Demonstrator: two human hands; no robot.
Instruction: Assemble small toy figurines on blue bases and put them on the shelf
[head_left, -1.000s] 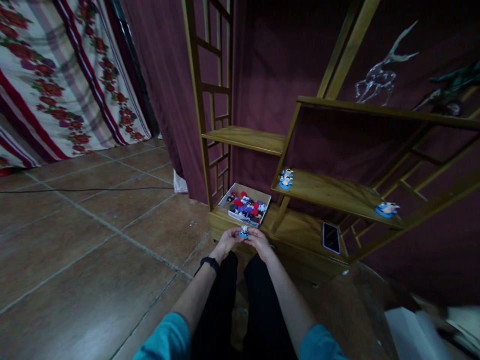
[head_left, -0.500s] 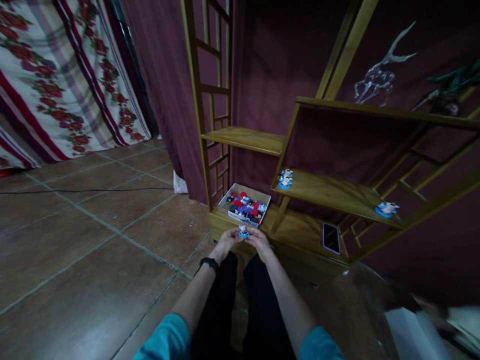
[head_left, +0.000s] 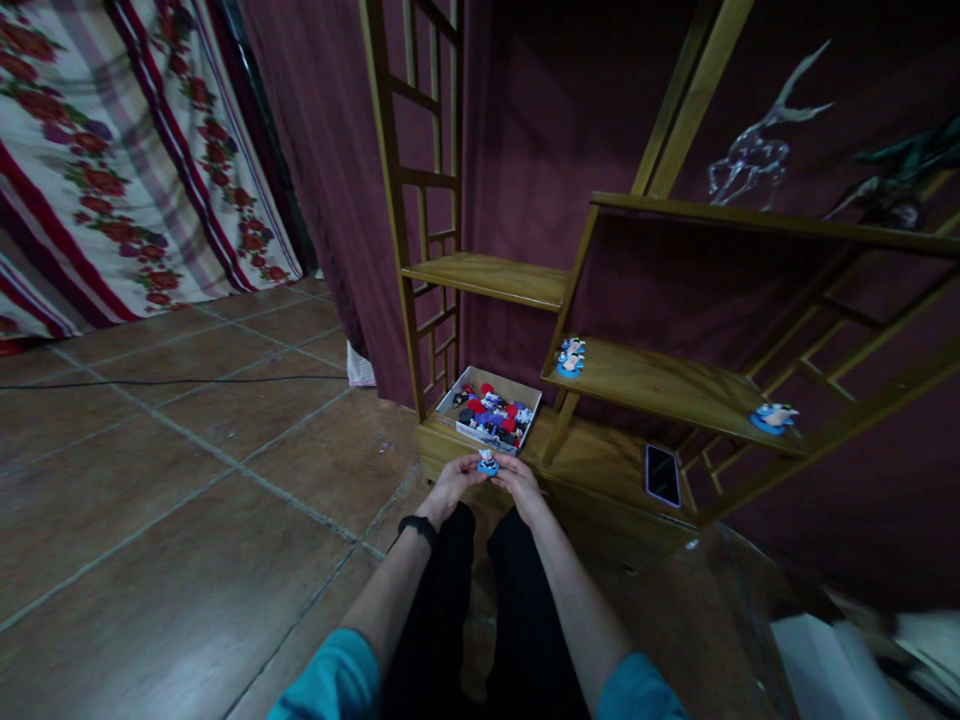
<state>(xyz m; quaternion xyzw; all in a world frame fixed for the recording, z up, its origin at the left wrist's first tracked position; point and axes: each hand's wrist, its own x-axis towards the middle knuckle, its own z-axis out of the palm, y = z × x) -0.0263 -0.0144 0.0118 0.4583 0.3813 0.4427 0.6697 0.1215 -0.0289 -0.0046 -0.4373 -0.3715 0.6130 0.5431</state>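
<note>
Between my two hands is a small figurine (head_left: 487, 458) with a white top and a round blue base, held upright in front of the shelf. My left hand (head_left: 452, 484) pinches the base from the left; a dark band circles that wrist. From the other side, the fingers of my right hand (head_left: 519, 480) close on the same base. Just beyond the hands, an open cardboard box (head_left: 537, 398) holds several small red, purple, black and white figures.
On the middle shelf (head_left: 660, 385) stand blue-based figurines (head_left: 570, 360) at its left end and another figurine (head_left: 774, 417) at its right. A phone (head_left: 662, 475) lies on the lowest board. Above is a clear deer ornament (head_left: 754, 160). A cable (head_left: 187, 381) crosses the tiled floor.
The figurine has risen or turned very slightly between my fingers. Both hands stay in nearly the same place.
</note>
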